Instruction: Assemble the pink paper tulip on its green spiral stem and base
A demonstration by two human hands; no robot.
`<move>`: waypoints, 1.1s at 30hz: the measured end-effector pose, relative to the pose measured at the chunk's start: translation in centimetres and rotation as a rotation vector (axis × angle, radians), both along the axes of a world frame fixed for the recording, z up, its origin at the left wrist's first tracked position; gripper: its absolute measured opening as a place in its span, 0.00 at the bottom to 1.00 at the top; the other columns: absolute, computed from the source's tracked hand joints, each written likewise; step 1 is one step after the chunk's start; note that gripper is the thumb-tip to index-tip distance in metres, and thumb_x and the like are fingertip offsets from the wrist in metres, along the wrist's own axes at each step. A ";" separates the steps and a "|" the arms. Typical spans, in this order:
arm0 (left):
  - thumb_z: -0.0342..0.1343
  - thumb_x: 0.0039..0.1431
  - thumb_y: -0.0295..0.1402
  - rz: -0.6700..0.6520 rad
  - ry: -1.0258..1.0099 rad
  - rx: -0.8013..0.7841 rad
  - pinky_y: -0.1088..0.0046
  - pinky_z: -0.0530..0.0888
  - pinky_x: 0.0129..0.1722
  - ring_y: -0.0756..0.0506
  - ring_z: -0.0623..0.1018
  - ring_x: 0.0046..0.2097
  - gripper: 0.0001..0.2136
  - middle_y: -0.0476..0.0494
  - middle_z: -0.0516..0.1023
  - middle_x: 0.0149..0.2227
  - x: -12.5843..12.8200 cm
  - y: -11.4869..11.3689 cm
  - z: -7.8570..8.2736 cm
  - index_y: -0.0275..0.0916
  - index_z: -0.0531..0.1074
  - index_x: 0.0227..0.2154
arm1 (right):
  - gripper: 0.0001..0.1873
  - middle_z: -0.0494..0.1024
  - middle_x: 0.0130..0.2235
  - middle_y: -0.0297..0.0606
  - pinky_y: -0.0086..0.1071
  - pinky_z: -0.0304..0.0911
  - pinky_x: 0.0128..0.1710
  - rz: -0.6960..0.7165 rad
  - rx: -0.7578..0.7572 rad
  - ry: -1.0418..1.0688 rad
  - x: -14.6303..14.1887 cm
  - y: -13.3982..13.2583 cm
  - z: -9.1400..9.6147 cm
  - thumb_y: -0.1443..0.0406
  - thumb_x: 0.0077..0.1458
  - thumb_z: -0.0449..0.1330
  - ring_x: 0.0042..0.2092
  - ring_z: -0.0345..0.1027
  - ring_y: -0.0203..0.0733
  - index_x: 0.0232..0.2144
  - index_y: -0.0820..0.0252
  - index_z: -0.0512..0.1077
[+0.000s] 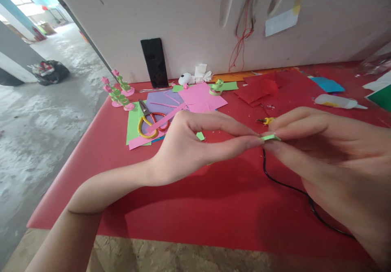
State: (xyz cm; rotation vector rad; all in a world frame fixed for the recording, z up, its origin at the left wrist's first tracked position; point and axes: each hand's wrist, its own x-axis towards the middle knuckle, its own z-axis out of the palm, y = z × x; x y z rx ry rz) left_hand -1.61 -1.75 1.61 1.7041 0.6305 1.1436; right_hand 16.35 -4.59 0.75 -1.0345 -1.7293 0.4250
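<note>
A small piece of folded green paper [269,137] is pinched between both my hands above the red table. My left hand [195,145] grips its left end between thumb and fingertips. At the right end, the thumb and fingers of my right hand [330,154] press on the same piece. Behind the right fingertips shows a yellow-handled tool with a dark metal tip [266,121], partly hidden. A black cord [284,183] runs under my right hand. Scissors [149,121] with yellow and red handles lie beyond my left wrist, on coloured paper.
Pink paper [203,97], purple paper [159,99] and green paper [132,121] lie at the back left. Small paper flowers [117,91] stand near the left edge. A black phone [154,63] leans on the wall. Red paper [259,88] and a glue bottle [337,101] lie back right.
</note>
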 end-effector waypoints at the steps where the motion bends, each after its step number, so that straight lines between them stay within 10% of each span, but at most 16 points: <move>1: 0.63 0.54 0.33 0.001 0.008 0.016 0.73 0.80 0.36 0.48 0.82 0.34 0.05 0.51 0.82 0.27 0.0 0.1 0.0 0.40 0.80 0.25 | 0.06 0.75 0.29 0.21 0.15 0.62 0.23 -0.015 -0.002 -0.013 0.1 -0.1 0.0 0.70 0.53 0.61 0.30 0.68 0.22 0.28 0.52 0.72; 12: 0.63 0.52 0.24 0.132 0.024 0.352 0.74 0.78 0.39 0.51 0.80 0.31 0.04 0.52 0.81 0.27 0.2 0.1 -0.8 0.38 0.77 0.24 | 0.05 0.75 0.29 0.21 0.16 0.61 0.24 -0.014 0.009 -0.076 0.1 -0.1 0.3 0.67 0.54 0.61 0.29 0.65 0.22 0.28 0.51 0.73; 33: 0.62 0.55 0.26 0.102 -0.009 0.406 0.70 0.74 0.37 0.51 0.79 0.31 0.04 0.48 0.81 0.27 0.3 0.3 -0.9 0.37 0.75 0.25 | 0.05 0.74 0.29 0.22 0.20 0.62 0.24 0.027 0.034 -0.109 0.0 -0.5 0.8 0.66 0.56 0.60 0.30 0.66 0.25 0.28 0.52 0.71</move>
